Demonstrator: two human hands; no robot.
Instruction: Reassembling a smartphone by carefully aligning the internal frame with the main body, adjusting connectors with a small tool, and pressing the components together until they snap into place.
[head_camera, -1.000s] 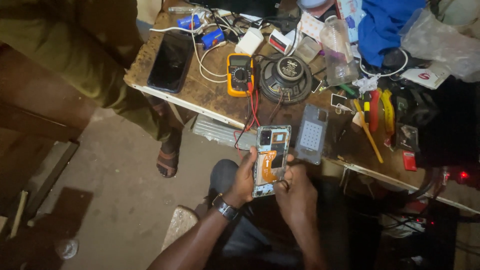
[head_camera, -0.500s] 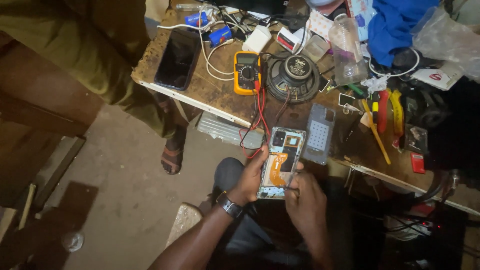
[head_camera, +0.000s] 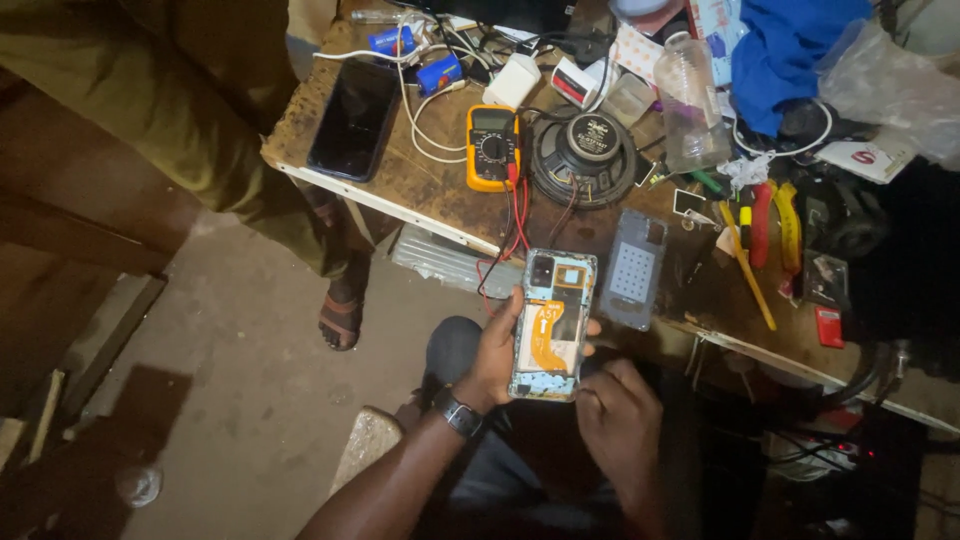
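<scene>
My left hand grips an opened smartphone with its back cover off, showing an orange flex cable and a pale blue frame. I hold it upright over my lap, just in front of the table edge. My right hand sits just below and to the right of the phone, fingers curled, with the fingertips at the phone's lower right edge. I cannot tell whether it holds a small tool. A black watch is on my left wrist.
A worn wooden table carries a dark phone, a yellow multimeter with red leads, a black speaker, a grey phone back cover, a clear bottle, screwdrivers and blue cloth. Another person's sandalled foot stands at left.
The view has shifted slightly; the phone stays in my left hand while my right hand has slid down a little toward its lower edge.
</scene>
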